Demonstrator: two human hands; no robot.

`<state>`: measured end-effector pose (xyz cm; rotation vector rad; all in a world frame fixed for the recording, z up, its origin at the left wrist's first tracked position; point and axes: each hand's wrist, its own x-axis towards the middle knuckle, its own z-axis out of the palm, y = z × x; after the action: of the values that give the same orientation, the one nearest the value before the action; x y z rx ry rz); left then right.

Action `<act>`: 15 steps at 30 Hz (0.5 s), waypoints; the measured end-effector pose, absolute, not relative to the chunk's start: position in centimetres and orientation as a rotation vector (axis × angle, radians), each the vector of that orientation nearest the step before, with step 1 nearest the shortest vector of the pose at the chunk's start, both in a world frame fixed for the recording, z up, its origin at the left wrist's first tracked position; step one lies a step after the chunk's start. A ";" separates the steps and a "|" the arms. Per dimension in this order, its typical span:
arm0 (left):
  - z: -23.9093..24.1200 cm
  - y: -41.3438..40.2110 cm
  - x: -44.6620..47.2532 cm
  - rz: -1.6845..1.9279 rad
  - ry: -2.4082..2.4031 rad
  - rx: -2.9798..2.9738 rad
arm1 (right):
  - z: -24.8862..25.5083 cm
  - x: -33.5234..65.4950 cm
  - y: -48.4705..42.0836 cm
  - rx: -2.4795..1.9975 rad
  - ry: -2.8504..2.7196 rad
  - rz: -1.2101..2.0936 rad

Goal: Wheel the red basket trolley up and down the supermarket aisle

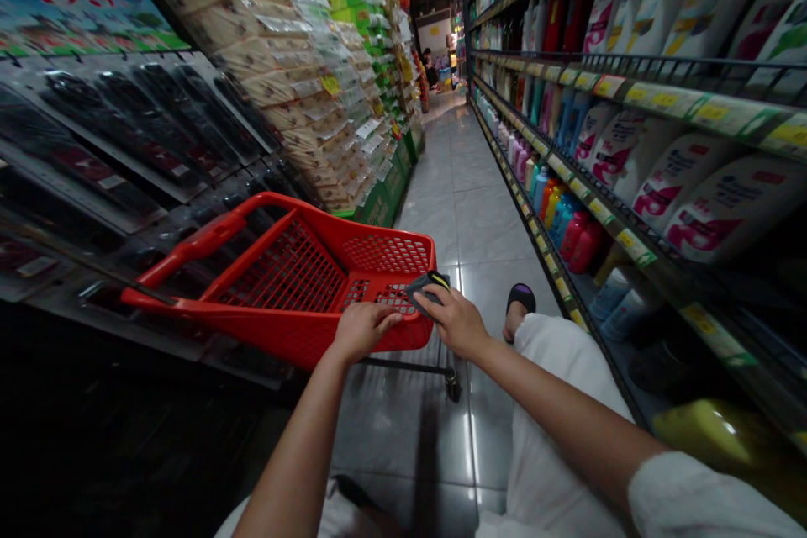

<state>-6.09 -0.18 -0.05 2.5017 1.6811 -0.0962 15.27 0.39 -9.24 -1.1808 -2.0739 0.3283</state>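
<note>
A red plastic shopping cart (265,324) stands crosswise in front of me, its basket holding nothing that I can see. My left hand (366,328) rests over the cart's near rim, its fingers curled onto the edge. At the front corner of the cart, my right hand (460,324) grips a dark grey cloth (421,292) with a yellow stripe and presses it against the rim. The cloth's lower part is hidden by the fingers. A caster wheel (451,385) shows below that corner.
Shelves of shampoo bottles (668,176) line the right side. Stacked tissue packs (303,92) and hanging packaged goods (145,126) stand on the left. Grey floor tiles (450,176) run down the aisle; a person (429,67) is far back. My slippered foot (520,300) is at right.
</note>
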 end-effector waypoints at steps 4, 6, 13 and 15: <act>-0.3 -0.4 -5.5 -0.053 1.683 2.542 | -8.5 15.1 3.4 -1.349 -1.957 0.325; -0.3 -0.5 -5.2 -0.038 1.694 2.547 | -8.4 15.1 5.0 -1.381 -1.880 0.331; -0.8 0.6 -4.2 -0.046 1.731 2.572 | -10.4 14.2 -0.6 -1.295 -1.873 0.333; -1.0 0.9 -3.9 -0.041 1.746 2.573 | -10.3 14.4 -1.5 -1.284 -1.915 0.324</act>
<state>-3.94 0.87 -1.03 2.5729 1.7457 -0.0413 14.38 -1.48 -10.32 -1.2839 -1.9150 0.3237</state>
